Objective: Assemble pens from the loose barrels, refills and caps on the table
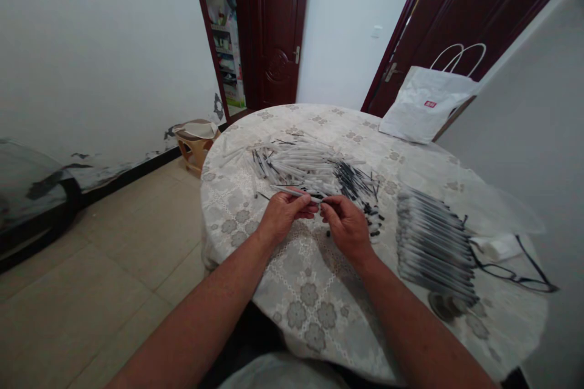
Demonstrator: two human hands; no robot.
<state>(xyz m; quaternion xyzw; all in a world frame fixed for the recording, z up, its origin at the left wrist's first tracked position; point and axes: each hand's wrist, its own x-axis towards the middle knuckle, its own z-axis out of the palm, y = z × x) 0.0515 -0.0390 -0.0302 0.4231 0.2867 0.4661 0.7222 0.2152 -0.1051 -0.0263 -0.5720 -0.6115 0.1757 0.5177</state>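
Note:
Between the thumb and fingers of my left hand (283, 214) lies a slim whitish pen barrel (294, 192), held roughly level. My right hand (349, 228) is closed in a pinch at the barrel's right end; its fingertips hide whether a small part is there too. Just beyond both hands spreads a heap of loose white pen barrels (301, 161). Thin black refills (350, 179) lie bunched at the heap's right side. Small black pieces, perhaps caps (376, 219), are scattered beside my right hand.
Right of my arm, several pens (433, 243) lie in a row on clear plastic. Eyeglasses (515, 276) and a white paper-like item (497, 247) rest nearby. A white bag (424, 103) stands at the back right of the round table with patterned cloth (308, 316). A stool (196, 146) stands left.

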